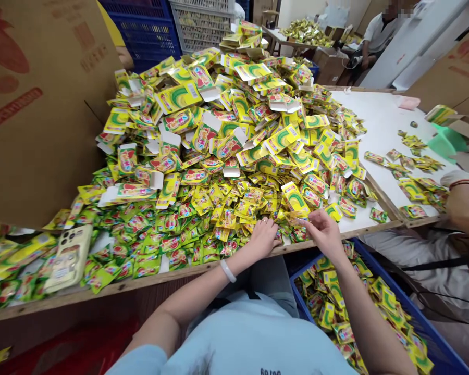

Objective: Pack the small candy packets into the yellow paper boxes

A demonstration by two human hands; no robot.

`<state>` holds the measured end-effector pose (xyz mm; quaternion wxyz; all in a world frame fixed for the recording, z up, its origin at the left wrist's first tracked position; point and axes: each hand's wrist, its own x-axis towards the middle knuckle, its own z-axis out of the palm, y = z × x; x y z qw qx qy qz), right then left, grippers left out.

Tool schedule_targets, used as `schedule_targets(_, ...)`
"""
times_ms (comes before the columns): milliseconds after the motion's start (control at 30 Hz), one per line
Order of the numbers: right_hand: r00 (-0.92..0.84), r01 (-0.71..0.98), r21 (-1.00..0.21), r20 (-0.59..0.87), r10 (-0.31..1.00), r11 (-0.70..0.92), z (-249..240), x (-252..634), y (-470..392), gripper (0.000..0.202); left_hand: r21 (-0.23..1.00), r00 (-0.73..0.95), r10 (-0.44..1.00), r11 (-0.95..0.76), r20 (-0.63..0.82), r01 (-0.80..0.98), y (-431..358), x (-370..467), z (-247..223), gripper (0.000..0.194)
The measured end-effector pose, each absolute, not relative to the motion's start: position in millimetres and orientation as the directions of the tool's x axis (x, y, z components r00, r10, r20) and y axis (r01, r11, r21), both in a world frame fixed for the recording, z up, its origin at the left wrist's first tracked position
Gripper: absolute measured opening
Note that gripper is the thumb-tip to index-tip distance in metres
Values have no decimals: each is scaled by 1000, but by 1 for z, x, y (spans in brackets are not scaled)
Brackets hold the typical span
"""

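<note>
My left hand (262,238), with a ring and a pale bangle, rests at the table's near edge with its fingers curled down into small yellow candy sachets (222,213). What its fingertips hold is hidden. Thumb and fingers of my right hand (326,234) are pinched on a small yellow packet (294,215). Just beyond that packet lies a yellow and green carton (294,197). A large heap of printed cartons (234,114), many with white flaps open, rises in front of both hands. Green sachets (140,229) spread to the left.
A phone (69,258) lies on sachets at the left, beside a big cardboard box (42,114). Below my right arm, a blue crate (440,338) holds filled cartons. At the right, a co-worker's arm (465,200) reaches over a white table (383,117). Stacked crates (140,36) stand behind.
</note>
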<state>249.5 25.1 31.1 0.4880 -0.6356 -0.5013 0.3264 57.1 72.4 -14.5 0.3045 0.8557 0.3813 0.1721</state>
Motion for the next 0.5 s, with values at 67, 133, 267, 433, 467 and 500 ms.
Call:
schedule_targets(67, 373, -58, -995, -94, 923, -78, 28, 240, 8, 39, 718, 629, 773, -480, 75, 504, 74, 56, -15, 12)
schedule_targets(133, 431, -222, -972, -175, 885, -84, 22, 221, -4, 42, 788, 593, 801, -415, 79, 455, 72, 51, -14, 20)
schedule_targets(267, 503, -276, -960, -180, 845, -41, 7, 181, -9, 42, 892, 520, 852, -279, 59, 356, 59, 40, -8, 44)
schedule_targets(433, 554, -268, -963, -137, 821, 20, -2, 160, -2, 38, 937, 476, 877, -219, 66, 273, 44, 26, 2, 50)
schedule_targets(467, 562, -261, -965, -125, 818, 31, -2, 159, -2, 37, 946, 465, 883, -201, 64, 253, 44, 25, 3, 53)
schedule_targets(500, 566, -255, -966, -115, 816, 41, -1, 159, -2, 36, 957, 456, 888, -180, 58, 228, 43, 24, 4, 55)
